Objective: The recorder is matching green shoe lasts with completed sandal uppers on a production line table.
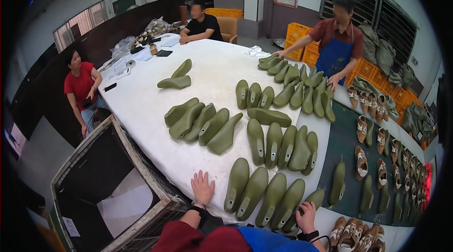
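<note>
Lying flat on the white tabletop (137, 110), the wearer's left hand (203, 188) spreads its fingers and holds nothing. At the right end of the front row of green shoe lasts (272, 200), the right hand (306, 216) curls loosely, fingers touching the endmost lasts; whether it grips one cannot be told. Farther off, a middle group of lasts (227, 135) lies left of a dark green belt (347, 153) bearing brown-and-white shoes (361, 163). Beyond, a co-worker in a blue apron (335, 54) touches more lasts.
</note>
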`<control>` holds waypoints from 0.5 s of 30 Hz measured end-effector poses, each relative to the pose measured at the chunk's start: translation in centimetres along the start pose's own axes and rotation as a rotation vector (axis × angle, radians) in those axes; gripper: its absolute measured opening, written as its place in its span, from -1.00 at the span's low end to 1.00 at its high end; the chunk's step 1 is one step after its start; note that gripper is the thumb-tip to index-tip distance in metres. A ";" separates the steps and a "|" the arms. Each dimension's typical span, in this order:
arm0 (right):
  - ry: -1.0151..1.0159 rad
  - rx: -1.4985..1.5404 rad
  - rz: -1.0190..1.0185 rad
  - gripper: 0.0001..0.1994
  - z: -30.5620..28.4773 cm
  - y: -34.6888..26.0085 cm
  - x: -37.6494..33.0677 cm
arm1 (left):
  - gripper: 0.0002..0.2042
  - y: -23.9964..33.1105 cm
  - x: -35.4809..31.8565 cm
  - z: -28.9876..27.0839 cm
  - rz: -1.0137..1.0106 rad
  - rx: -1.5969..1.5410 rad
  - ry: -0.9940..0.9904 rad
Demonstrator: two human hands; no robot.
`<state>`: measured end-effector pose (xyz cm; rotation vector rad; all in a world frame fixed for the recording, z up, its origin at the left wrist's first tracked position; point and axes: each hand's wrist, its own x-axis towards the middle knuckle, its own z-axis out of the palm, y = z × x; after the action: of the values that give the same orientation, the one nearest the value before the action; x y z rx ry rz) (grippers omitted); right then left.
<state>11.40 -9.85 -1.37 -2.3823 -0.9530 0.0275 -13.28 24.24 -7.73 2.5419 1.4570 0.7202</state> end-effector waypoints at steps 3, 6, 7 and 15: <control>-0.003 0.014 0.001 -0.78 0.0 0.2 -0.3 | -0.52 0.3 -0.6 0.1 -0.014 0.056 0.003; -0.005 0.003 -0.013 -0.78 0.2 0.8 -1.1 | -0.53 0.7 -0.8 -0.5 -0.045 0.030 -0.005; -0.004 0.007 -0.014 -0.78 0.2 0.6 -1.0 | -0.53 0.7 -0.9 -0.5 -0.083 0.024 -0.004; -0.071 -0.006 -0.067 -0.67 -0.8 0.2 -1.1 | -0.48 1.4 0.5 0.9 -0.147 0.204 -0.065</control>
<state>10.90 -11.12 -0.98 -2.3672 -1.0671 0.0848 -11.52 24.03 -7.87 2.5372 1.7546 0.4858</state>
